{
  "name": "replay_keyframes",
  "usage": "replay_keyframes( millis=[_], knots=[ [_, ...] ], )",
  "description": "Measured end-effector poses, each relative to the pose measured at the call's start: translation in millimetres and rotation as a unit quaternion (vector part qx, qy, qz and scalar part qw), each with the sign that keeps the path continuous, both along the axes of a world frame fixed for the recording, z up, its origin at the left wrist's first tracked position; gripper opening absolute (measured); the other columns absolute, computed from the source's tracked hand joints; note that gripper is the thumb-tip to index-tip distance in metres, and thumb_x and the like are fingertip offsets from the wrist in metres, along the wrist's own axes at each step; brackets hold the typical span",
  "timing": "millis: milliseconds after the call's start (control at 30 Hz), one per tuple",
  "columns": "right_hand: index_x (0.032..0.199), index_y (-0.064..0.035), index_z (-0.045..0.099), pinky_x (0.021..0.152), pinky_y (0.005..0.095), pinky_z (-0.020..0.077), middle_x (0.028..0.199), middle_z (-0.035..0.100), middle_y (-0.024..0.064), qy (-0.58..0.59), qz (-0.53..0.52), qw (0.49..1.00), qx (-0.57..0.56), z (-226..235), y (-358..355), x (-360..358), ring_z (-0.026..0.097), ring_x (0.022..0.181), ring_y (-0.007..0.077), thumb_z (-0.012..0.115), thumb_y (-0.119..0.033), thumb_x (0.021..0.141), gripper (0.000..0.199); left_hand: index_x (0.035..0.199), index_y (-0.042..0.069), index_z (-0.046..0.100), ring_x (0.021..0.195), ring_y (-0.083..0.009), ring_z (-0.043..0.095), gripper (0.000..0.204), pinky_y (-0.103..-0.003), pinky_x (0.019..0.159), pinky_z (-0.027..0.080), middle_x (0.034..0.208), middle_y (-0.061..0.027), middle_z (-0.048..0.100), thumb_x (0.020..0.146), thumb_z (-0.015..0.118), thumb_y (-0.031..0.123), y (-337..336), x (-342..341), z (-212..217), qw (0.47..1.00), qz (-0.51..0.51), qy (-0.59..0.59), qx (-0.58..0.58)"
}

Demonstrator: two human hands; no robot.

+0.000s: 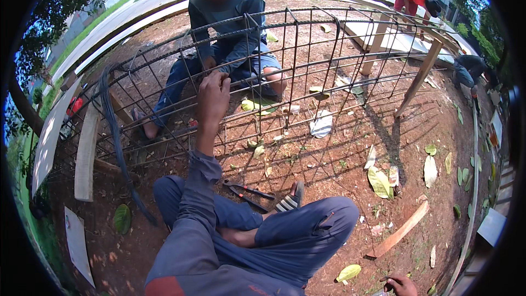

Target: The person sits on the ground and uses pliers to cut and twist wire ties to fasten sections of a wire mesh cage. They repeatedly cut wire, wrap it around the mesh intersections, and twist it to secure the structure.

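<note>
- I see the rebar cage [307, 71] lying lengthwise across bare red dirt [329, 164], with open ground to its right (leaves and a loose plank [400, 233] scattered there).
- My left hand [212, 94] reaches up to a cage bar, its grip closed on the steel.
- My right hand [401, 284] is cut off at the lower edge; I cannot tell its grip.
- Pliers [246, 191] lie by my sandal [290, 200].
- A co-worker [230, 33] crouches behind the bars, partly screened.

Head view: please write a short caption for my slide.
Seated on bare soil, a person's left hand grips a rebar cage; pliers lie by the foot.
</note>
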State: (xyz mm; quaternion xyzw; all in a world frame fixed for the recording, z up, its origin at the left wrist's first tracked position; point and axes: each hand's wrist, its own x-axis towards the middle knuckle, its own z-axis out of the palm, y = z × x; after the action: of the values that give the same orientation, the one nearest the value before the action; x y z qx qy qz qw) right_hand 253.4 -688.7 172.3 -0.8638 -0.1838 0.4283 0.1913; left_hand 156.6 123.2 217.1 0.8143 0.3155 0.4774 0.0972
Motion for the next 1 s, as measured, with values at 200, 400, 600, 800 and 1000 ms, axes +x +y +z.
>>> replay_keyframes(
  millis=[200, 400, 600, 800, 1000],
  knots=[
    [0.124, -0.0068, 0.072, 0.071, 0.029, 0.0507, 0.079, 0.066, 0.0037, 0.003, -0.012, 0.999, 0.051, 36, 21, -6, 0.062, 0.075, 0.0131, 0.053, -0.022, 0.109, 0.029, 0.096, -0.003, 0.076, 0.078, -0.0314, 0.076, 0.048, -0.039, 0.072, 0.061, 0.089, -0.0168, 0.077, 0.107, 0.052, 0.038, 72, 33, 21, 0.871, -0.135, 0.301, -0.364],
    [0.125, -0.0056, 0.072, 0.071, 0.0292, 0.0508, 0.079, 0.067, 0.004, 0.006, -0.037, 0.997, 0.063, 44, 19, -5, 0.063, 0.074, 0.0132, 0.054, -0.021, 0.108, 0.029, 0.092, -0.006, 0.075, 0.066, -0.0261, 0.076, 0.051, -0.035, 0.057, 0.062, 0.083, -0.0177, 0.077, 0.108, 0.052, 0.036, 92, 31, 32, 0.757, -0.274, 0.285, -0.521],
    [0.128, -0.0048, 0.071, 0.075, 0.0297, 0.0515, 0.084, 0.07, 0.0056, 0.013, -0.067, 0.995, 0.067, 42, 5, -1, 0.065, 0.078, 0.0142, 0.055, -0.021, 0.107, 0.03, 0.092, -0.008, 0.074, 0.067, -0.0246, 0.076, 0.048, -0.034, 0.059, 0.061, 0.084, -0.0184, 0.077, 0.105, 0.059, 0.036, 94, 30, 30, 0.749, -0.283, 0.224, -0.555],
    [0.13, -0.0041, 0.07, 0.078, 0.0302, 0.0522, 0.089, 0.071, 0.007, 0.003, -0.104, 0.992, 0.075, 45, -11, 1, 0.066, 0.082, 0.015, 0.057, -0.021, 0.106, 0.032, 0.1, -0.004, 0.072, 0.084, -0.0294, 0.076, 0.035, -0.043, 0.08, 0.058, 0.089, -0.0145, 0.077, 0.096, 0.07, 0.031, 63, 34, 45, 0.904, -0.189, 0.265, -0.277],
    [0.13, -0.0039, 0.07, 0.08, 0.0306, 0.0522, 0.091, 0.072, 0.0077, -0.073, -0.154, 0.983, 0.072, 67, 3, 8, 0.066, 0.084, 0.0158, 0.058, -0.021, 0.106, 0.032, 0.103, 0.005, 0.069, 0.13, -0.0349, 0.056, 0.015, -0.05, 0.109, 0.044, 0.13, -0.016, 0.065, 0.092, 0.067, 0.015, 10, 31, -32, 0.962, -0.04, 0.137, 0.234]
  ],
)
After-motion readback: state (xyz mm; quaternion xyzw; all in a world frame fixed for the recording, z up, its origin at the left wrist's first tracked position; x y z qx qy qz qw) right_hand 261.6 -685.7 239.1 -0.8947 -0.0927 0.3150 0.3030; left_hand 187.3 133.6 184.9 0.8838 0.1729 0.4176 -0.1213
